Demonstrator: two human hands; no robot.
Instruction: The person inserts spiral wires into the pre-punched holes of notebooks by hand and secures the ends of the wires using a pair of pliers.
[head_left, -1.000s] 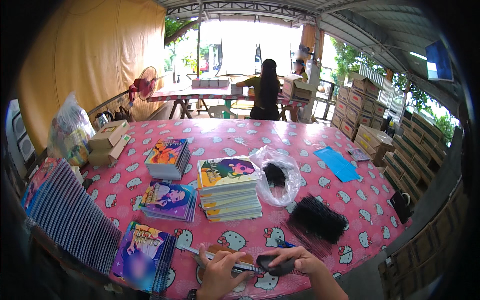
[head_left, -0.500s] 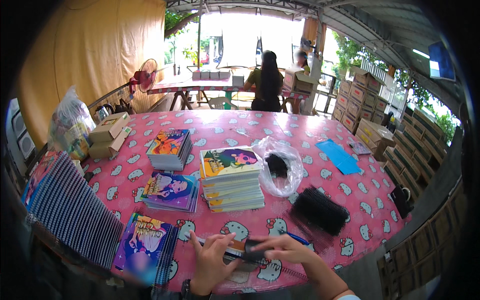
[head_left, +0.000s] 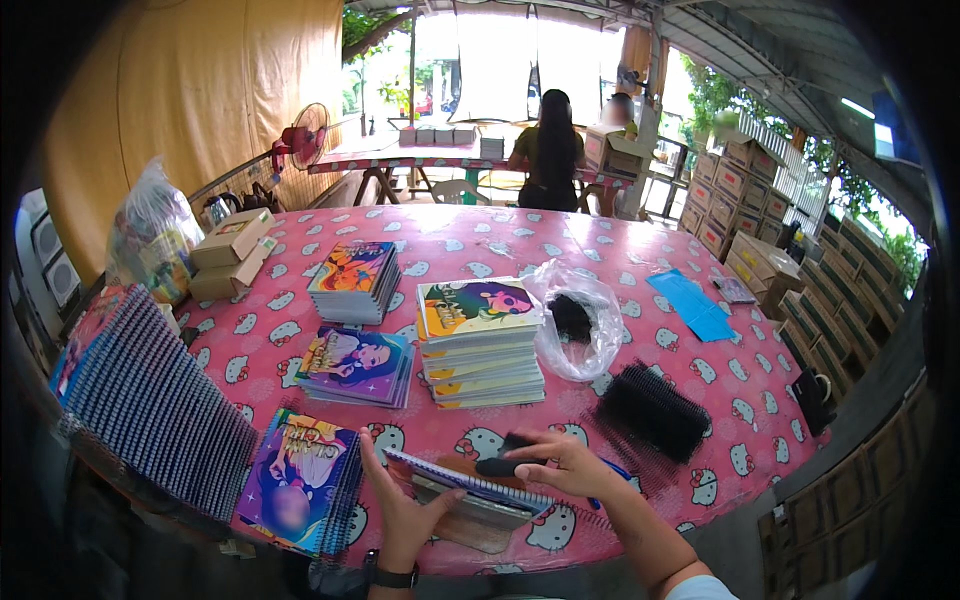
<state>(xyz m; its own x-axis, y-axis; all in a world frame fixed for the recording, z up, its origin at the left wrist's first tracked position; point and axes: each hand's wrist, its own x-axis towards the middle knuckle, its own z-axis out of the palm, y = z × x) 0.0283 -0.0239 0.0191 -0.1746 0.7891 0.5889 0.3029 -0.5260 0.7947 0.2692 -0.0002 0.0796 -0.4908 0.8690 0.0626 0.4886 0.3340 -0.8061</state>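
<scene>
My left hand (head_left: 405, 510) is closed on a notebook (head_left: 440, 490), thumb on the near face and fingers behind. The notebook leans on edge at the table's near side, with a spiral coil (head_left: 590, 515) along its top edge trailing out to the right. My right hand (head_left: 565, 466) pinches a dark, rounded piece (head_left: 503, 460) just over the coiled edge; its exact kind is unclear. A brownish flat block (head_left: 475, 535) lies beneath the notebook. A blue pen (head_left: 614, 467) is partly hidden behind my right hand.
Glossy-covered books form a tall stack (head_left: 480, 360), with smaller piles (head_left: 355, 365) beside it. Coil-bound notebooks (head_left: 160, 390) line the left edge. Black coils (head_left: 655, 412) lie at right, near a plastic bag (head_left: 590, 340) and blue sheet (head_left: 692, 303). Two people (head_left: 552, 150) are at the far table.
The notebook has been tipped up, so its coiled edge is now raised. My left thumb has moved onto its near face. The right hand has shifted slightly up and right with the dark piece.
</scene>
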